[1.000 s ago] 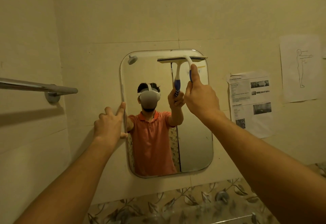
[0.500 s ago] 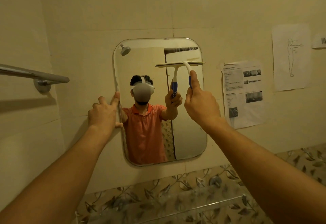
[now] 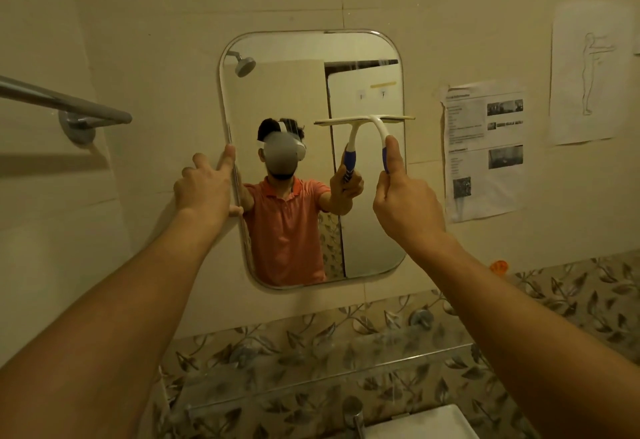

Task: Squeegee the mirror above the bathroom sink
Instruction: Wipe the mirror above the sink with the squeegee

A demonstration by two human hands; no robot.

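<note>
Nearby, papers [image 3: 484, 151] right of mirror [image 3: 294, 92], towel bar [image 3: 65, 101] left; right hand [image 3: 407, 205] grips squeegee [image 3: 364, 122], left hand [image 3: 204, 189] loosely touches mirror edge.

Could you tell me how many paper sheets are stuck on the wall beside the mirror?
2. A printed sheet with photos hangs just right of the mirror; a figure drawing is farther right and higher. More may lie beyond the frame's right edge.

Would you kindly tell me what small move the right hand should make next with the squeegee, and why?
Probably draw the squeegee straight down. Its blade lies level across the right half of the mirror near mid-height, with glass below it yet to cover; the right hand grips its handle and the left hand rests on the mirror's left edge.
</note>
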